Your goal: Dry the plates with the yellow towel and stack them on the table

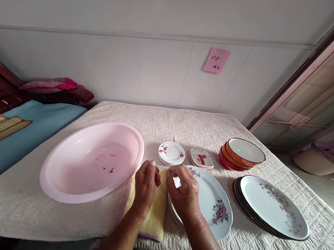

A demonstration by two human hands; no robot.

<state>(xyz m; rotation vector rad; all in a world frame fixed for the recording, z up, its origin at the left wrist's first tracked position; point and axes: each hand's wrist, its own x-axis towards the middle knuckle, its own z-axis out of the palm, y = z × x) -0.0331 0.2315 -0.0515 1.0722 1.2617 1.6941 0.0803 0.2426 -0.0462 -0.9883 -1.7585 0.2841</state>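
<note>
My left hand (145,183) is curled into a loose fist with the thumb uppermost, above a yellow cloth (156,212) with a purple edge. Beside it, my right hand (184,188) is bent inward, its thumb and forefinger curled together in a ring. I see nothing held in either hand, and the two stay slightly apart. Under and behind my right hand lies a stack of large white oval plates (211,198) with purple flowers, partly hidden by the hand and forearm. To the left of my left hand stands a wide pink basin (91,165) with red marks on its bottom.
Farther back are small flowered plates (171,153), square dishes (201,157) with a red print, and stacked orange and red bowls (241,154). Black-rimmed oval plates (273,206) lie at right. A pale quilted cloth (167,121) covers the table against the wall.
</note>
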